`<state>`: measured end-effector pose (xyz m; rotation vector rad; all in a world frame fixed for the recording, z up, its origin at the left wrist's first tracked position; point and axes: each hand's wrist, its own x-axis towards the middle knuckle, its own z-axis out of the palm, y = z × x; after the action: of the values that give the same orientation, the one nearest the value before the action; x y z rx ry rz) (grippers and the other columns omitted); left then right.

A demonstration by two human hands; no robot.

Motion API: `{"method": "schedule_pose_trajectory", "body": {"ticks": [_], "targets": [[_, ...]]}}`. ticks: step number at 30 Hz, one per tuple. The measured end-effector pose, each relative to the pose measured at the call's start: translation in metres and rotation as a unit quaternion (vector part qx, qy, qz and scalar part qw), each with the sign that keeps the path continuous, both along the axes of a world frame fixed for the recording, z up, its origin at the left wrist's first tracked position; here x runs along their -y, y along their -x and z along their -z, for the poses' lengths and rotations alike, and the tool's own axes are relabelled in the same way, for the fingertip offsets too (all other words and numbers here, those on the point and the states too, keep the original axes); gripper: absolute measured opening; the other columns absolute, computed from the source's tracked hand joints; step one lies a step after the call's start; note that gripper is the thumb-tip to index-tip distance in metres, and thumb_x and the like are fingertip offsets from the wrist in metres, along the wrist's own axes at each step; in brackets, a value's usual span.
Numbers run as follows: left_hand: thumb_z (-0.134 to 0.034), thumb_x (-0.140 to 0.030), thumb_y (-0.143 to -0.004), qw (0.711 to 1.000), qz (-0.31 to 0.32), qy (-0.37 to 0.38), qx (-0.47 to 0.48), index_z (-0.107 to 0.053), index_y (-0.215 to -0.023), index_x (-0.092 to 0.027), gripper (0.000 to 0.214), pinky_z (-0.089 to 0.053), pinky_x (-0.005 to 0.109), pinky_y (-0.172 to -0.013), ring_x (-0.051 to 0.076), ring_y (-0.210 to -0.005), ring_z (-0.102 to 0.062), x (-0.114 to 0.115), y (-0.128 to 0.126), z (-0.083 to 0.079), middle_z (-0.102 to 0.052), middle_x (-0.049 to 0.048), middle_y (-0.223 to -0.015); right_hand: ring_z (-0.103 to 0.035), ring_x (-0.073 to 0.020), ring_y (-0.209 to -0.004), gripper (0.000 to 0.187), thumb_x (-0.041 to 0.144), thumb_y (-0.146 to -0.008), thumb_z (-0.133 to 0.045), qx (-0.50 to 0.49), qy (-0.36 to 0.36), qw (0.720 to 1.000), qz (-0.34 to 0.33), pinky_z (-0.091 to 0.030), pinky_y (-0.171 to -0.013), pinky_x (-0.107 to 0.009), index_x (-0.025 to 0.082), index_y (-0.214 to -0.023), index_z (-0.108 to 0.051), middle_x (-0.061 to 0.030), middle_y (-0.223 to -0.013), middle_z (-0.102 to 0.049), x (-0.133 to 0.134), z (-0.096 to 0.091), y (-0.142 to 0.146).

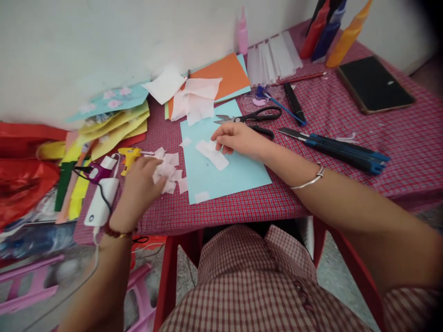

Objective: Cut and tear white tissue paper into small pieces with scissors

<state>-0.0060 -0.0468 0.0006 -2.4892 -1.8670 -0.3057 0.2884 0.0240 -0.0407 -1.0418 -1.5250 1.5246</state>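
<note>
My left hand (142, 182) is at the pile of small pale pink paper pieces (169, 173), fingers and thumb apart, with nothing seen in its grasp. On the light blue sheet (235, 180) lies a pale pink paper strip (212, 155). My right hand (237, 138) hovers at the strip's upper right end, its fingers loosely curled and the thumb a little apart; nothing shows between them. Black-handled scissors (254, 117) rest just beyond that hand, blades across the sheet's far edge. A small paper piece (201, 197) lies near the sheet's front edge.
A yellow glue gun (129, 159) and a white power strip (102, 203) with cables are at left. A blue utility knife (346, 150), blade out, lies at right. Behind are tissue paper (197, 99), orange card (224, 74), glue sticks (277, 53), paint bottles (349, 37) and a dark tablet (375, 83).
</note>
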Motion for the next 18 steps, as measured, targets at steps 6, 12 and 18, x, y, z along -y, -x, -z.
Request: {"method": "schedule_pose_trajectory", "body": {"ticks": [6, 12, 18], "targets": [[-0.059, -0.023, -0.076, 0.992, 0.065, 0.101, -0.037, -0.061, -0.072, -0.019, 0.006, -0.036, 0.055, -0.106, 0.034, -0.126, -0.050, 0.004, -0.030, 0.032, -0.060, 0.0148, -0.130, -0.053, -0.0091, -0.052, 0.014, 0.001, -0.084, -0.054, 0.024, 0.020, 0.999, 0.030, -0.041, -0.050, -0.025, 0.014, -0.080, -0.058, -0.0035, -0.071, -0.064, -0.001, -0.001, -0.002], [-0.056, -0.022, -0.081, 0.998, 0.002, -0.009, -0.060, -0.060, -0.076, -0.017, 0.008, -0.038, 0.054, -0.105, 0.034, -0.121, -0.053, -0.011, -0.002, 0.004, -0.059, 0.0126, -0.129, -0.053, -0.0071, -0.051, 0.014, 0.003, -0.085, -0.057, 0.025, 0.023, 0.999, 0.037, -0.042, -0.047, -0.020, 0.016, -0.078, -0.057, -0.0013, -0.069, -0.063, -0.005, 0.007, 0.000], [-0.058, -0.027, -0.085, 0.999, 0.021, -0.012, -0.039, -0.056, -0.121, -0.016, 0.038, -0.045, 0.049, -0.098, 0.030, -0.113, -0.057, 0.024, -0.020, -0.008, -0.063, 0.0133, -0.118, -0.053, -0.0065, -0.050, 0.012, 0.007, -0.086, -0.061, 0.002, 0.016, 0.999, 0.038, -0.042, -0.045, -0.018, 0.016, -0.078, -0.059, -0.0004, -0.066, -0.062, -0.007, 0.014, 0.000]]}}
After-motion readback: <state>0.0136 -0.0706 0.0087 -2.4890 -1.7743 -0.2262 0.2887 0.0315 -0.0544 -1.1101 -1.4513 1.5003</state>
